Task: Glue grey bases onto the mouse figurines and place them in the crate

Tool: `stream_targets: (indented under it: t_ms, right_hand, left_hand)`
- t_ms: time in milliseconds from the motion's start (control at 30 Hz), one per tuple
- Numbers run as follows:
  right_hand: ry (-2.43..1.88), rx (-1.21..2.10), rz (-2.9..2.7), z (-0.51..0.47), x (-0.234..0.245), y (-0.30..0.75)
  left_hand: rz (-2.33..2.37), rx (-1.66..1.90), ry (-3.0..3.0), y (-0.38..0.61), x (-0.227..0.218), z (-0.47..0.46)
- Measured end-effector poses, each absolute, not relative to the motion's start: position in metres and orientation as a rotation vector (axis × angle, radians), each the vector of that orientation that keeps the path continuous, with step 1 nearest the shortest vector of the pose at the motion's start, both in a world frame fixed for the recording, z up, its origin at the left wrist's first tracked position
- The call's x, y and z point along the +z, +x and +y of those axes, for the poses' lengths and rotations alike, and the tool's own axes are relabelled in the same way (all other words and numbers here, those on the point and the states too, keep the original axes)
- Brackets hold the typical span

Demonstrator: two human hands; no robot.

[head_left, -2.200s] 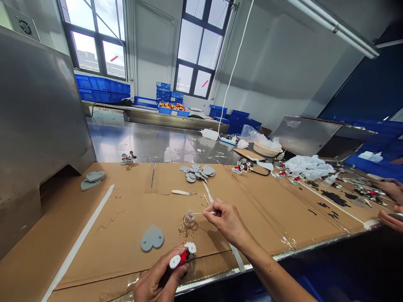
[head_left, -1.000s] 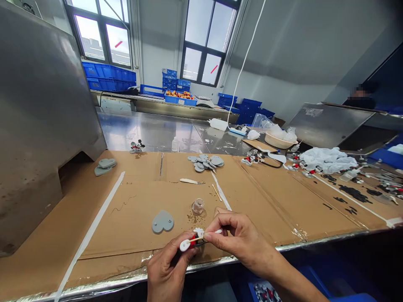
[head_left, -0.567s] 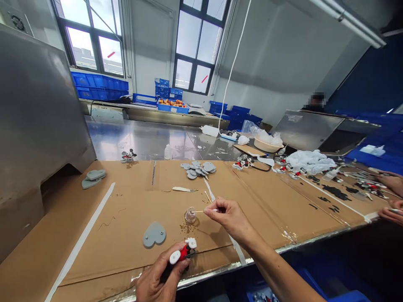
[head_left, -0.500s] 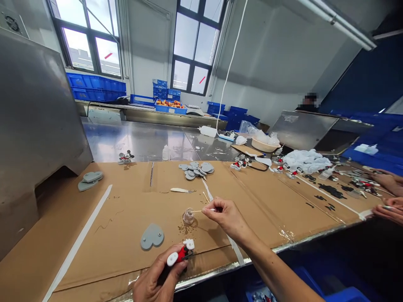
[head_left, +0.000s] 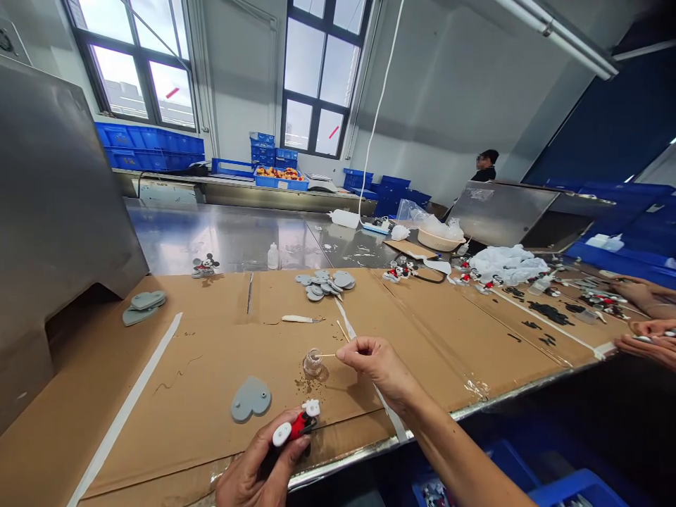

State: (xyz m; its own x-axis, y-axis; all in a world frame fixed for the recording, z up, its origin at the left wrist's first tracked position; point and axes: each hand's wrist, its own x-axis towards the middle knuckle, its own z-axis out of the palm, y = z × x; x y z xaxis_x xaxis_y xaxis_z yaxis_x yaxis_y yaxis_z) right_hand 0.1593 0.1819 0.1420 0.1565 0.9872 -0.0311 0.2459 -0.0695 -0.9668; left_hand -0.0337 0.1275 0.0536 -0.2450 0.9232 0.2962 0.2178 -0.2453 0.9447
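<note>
My left hand [head_left: 258, 470] is closed around a small red, white and black cartoon mouse figure [head_left: 294, 425] at the near edge of the cardboard. My right hand [head_left: 376, 366] pinches a thin stick [head_left: 332, 354] whose tip reaches into a small clear glass jar [head_left: 313, 362] on the cardboard. A grey heart-shaped piece [head_left: 251, 398] lies flat to the left of the jar, between the two hands.
A pile of grey pieces [head_left: 326, 283], a white-handled tool [head_left: 299, 319] and another mouse figure [head_left: 203, 265] lie farther back. A steel housing [head_left: 58, 204] stands at left. A co-worker's hands [head_left: 641, 331] work at far right among more figures and white plastic bags [head_left: 507, 263].
One second ago the stick touched the figure in my left hand. My right hand then moved forward to the jar and the stick tip stays there. The view has drifted slightly.
</note>
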Motion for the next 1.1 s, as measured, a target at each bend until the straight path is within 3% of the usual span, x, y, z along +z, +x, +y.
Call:
stream_targets:
  t_ms: [233, 500, 900, 1100]
  right_hand:
    - [-1.384, 1.27, -1.155, 0.143, 0.158, 0.155]
    - [-1.415, 1.31, -1.109, 0.137, 0.16, 0.148]
    - [-1.39, 1.226, -1.186, 0.133, 0.166, 0.146]
    - [-1.47, 0.977, -1.313, 0.149, 0.16, 0.151]
  left_hand:
    - [1.391, 1.505, 1.274, -0.033, 0.057, 0.127]
    - [1.374, 1.468, 1.111, -0.032, 0.059, 0.126]
    - [1.337, 1.466, 1.007, -0.032, 0.063, 0.126]
    - [1.336, 1.499, 1.049, -0.03, 0.067, 0.125]
